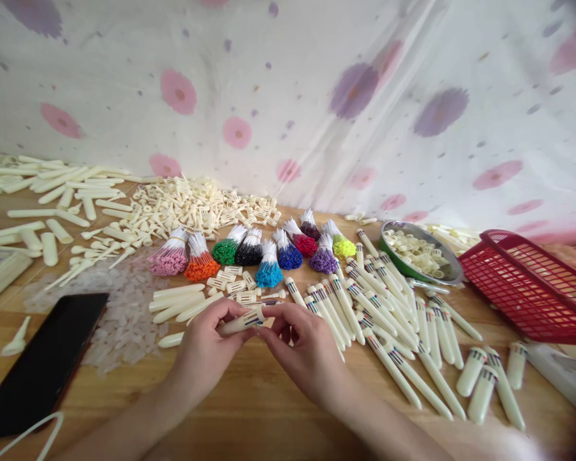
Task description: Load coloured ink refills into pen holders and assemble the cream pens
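Low over the front of the wooden table, both hands meet on one cream multicolour pen [242, 322]. My left hand [205, 349] wraps its fingers round the barrel. At the slotted end, my right hand [303, 346] pinches the pen between thumb and fingers. Dark and coloured slider marks show in its slots. Just behind the hands lie cream barrels [177, 301] and slotted caps [230, 276]. Bundles of coloured refills with white stems stand beyond, among them orange ones [201, 257] and light blue ones [269, 266]. Finished-looking pens [379, 301] lie in a heap to the right.
A black phone [45, 358] and clear plastic bits [120, 314] lie at left. Cream parts [196, 202] are heaped behind. On the right are a metal bowl of rings [454, 272], a red basket [532, 288] and short thick pens [482, 392]. A flowered sheet [288, 96] hangs behind.
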`<state>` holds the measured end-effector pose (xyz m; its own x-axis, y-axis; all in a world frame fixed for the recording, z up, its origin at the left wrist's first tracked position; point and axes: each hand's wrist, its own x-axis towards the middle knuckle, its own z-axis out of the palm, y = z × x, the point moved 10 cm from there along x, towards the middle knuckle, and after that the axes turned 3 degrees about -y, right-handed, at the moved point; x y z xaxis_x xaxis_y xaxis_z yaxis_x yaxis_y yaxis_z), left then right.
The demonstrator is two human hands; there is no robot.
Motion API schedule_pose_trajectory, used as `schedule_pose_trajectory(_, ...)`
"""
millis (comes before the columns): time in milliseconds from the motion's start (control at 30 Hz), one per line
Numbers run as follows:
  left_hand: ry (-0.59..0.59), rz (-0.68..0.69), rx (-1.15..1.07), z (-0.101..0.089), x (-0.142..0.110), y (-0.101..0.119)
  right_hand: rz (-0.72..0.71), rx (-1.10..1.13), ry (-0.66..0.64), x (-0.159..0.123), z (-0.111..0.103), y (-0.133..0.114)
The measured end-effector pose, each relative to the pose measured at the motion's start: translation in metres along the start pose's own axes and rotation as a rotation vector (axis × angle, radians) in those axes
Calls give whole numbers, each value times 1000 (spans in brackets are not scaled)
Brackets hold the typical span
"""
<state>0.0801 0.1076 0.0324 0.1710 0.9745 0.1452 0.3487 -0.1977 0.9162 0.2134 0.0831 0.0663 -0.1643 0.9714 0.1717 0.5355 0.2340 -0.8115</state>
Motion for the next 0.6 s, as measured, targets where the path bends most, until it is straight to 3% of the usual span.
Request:
schedule_pose_trajectory(133,-21,28,43,3,-1,2,6,30,-68,3,4,1)
schedule_pose_trajectory(233,26,149,120,-3,-4,15,158,360,-149,3,16,17)
schedule_pose_trajectory(367,134,431,280,-14,-15,48,280,720,-202,1,29,24)
schedule_pose_trajectory(600,188,591,441,-16,-26,69,118,627,-197,4,18,14)
